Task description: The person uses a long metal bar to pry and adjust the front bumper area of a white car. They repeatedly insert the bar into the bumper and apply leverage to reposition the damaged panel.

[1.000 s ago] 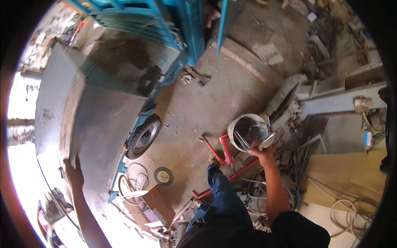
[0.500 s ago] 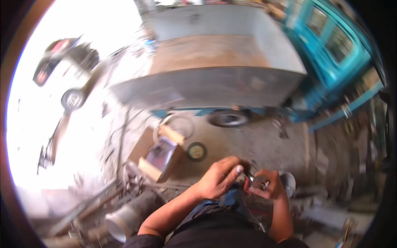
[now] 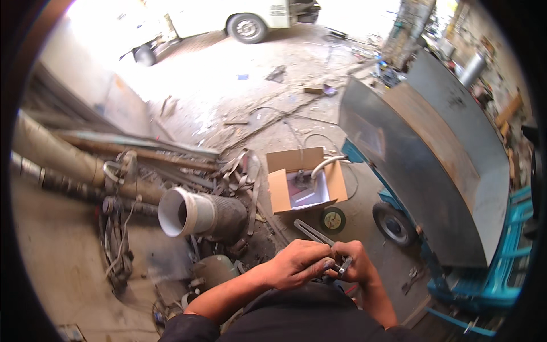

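Close together in front of my body, both hands are closed on a metal tool (image 3: 312, 231) with a long, flat, slotted arm. That arm sticks out past my knuckles toward the floor ahead, and a short metal end shows below my fingers. My left hand (image 3: 301, 263) grips from the left, thumb along the tool. On the other side, my right hand (image 3: 354, 261) has its fingers curled round it. The part between my palms is hidden, so its exact kind is unclear. A dark cutting disc with a pale centre (image 3: 333, 220) lies on the floor just beyond.
Ahead stands an open cardboard box (image 3: 279, 191) holding a hose and other items. To the right are a grey metal truck bed (image 3: 413, 165), a wheel (image 3: 394, 224) and a turquoise frame (image 3: 501, 279). A ribbed cylinder (image 3: 219, 216), pipes (image 3: 62, 151) and scrap lie left.
My view has swung left, so the box and truck bed appear farther right. Both hands stay together; the slotted arm now points forward and left.
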{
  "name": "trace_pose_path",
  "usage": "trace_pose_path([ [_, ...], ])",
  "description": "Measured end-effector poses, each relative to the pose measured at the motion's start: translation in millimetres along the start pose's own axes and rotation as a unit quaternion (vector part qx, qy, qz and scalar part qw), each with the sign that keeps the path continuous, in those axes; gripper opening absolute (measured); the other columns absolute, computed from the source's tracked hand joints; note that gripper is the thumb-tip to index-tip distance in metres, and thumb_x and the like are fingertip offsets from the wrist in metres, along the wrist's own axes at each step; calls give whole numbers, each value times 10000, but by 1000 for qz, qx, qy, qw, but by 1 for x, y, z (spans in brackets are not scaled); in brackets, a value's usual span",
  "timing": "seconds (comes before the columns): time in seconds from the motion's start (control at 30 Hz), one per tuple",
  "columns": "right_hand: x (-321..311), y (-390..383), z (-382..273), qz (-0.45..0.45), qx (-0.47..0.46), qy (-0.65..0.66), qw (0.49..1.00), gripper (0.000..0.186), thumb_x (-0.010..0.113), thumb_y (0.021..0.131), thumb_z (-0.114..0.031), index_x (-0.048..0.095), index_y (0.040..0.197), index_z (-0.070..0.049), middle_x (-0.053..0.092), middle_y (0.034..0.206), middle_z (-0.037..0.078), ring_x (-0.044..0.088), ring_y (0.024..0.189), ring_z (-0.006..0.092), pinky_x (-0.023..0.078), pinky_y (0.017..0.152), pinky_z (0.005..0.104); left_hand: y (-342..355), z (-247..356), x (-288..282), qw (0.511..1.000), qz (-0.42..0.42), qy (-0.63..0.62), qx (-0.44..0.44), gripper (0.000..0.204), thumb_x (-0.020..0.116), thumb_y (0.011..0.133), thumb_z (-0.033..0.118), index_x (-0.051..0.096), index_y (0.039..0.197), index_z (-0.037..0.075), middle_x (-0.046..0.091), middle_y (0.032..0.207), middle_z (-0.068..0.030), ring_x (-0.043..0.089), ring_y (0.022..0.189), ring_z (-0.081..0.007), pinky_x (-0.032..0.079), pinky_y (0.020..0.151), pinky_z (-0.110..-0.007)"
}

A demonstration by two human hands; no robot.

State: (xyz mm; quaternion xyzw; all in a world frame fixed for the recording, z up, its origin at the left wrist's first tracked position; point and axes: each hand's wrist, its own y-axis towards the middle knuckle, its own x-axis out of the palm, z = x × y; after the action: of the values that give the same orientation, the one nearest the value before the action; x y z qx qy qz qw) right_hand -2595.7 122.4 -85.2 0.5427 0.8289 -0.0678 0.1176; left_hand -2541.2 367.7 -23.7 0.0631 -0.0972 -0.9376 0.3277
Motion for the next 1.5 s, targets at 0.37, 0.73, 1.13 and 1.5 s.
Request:
trace_pose_path([
  [0.37, 25, 174, -6, -206, -101, 88, 969, 335, 855, 722, -150, 683, 987, -37, 720, 810, 76, 704, 710, 167, 547, 670, 316, -44, 20, -57, 950, 289, 103, 61, 110, 599, 1044, 64, 641, 1126, 4, 640, 842, -120, 646, 740, -314, 516, 688, -406],
  [0.73, 133, 308, -38, -206, -7, 124, 971, 365, 923, 763, -201, 672, 959, -22, 623, 771, -20, 550, 718, 67, 437, 621, 265, -122, 24, -226, 867, 347, 348, 84, 205, 694, 953, -35, 607, 1137, -6, 598, 846, -154, 595, 716, -358, 495, 659, -447],
  [1.13, 148, 427, -75, -92, -62, 272, 956, 282, 798, 874, -100, 673, 1102, 8, 603, 799, -17, 499, 699, 32, 355, 618, 217, -135, -20, -307, 865, 379, 323, -64, 518, 791, 964, 151, 559, 1394, -18, 688, 1257, -231, 694, 1131, -396, 555, 995, -462],
  [1.5, 69, 631, -80, -78, -231, 234, 941, 496, 745, 897, -206, 714, 1335, 25, 715, 883, 21, 589, 733, 102, 495, 725, 282, -37, -54, -468, 843, 309, 432, -84, 611, 805, 939, 159, 526, 1459, 2, 616, 1440, -249, 598, 1321, -443, 493, 1130, -481],
])
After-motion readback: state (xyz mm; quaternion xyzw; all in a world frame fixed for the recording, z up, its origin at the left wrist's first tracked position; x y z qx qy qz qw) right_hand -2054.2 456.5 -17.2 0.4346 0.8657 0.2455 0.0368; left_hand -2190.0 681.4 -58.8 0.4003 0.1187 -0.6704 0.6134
